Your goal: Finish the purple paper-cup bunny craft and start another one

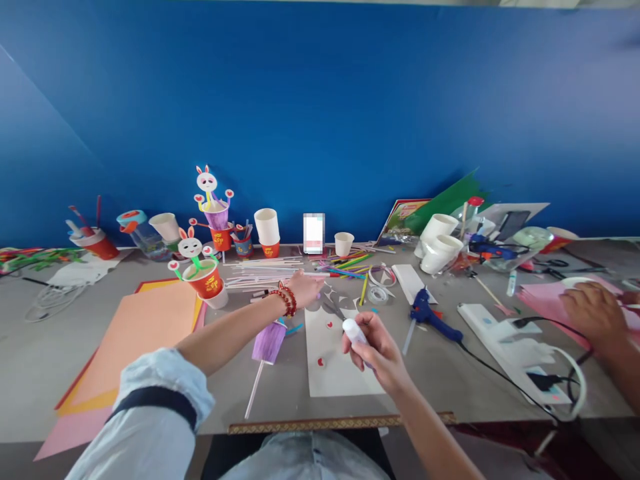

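My right hand (377, 350) is closed around a white glue stick (354, 330), held above a sheet of white paper (320, 381). Two small round cutouts with red shapes, one the upper cutout (329, 325) and one the lower cutout (321, 362), lie on that sheet. My left hand (306, 291), with red bead bracelets at the wrist, reaches forward to the edge of the pale straws (265, 272). Its fingers are mostly hidden, so whether it grips anything is unclear. Below my left forearm lies a purple paper cup piece (269, 343) with a straw (254, 390). Scissors (334, 307) lie near the sheet's top.
Rabbit-faced cup figures, a nearer red cup (207, 283) among them, stand at left beyond coloured paper (145, 327). A blue glue gun (433, 317) and power strip (510, 347) with cables lie right. Another person's hand (595, 310) rests over pink paper at far right.
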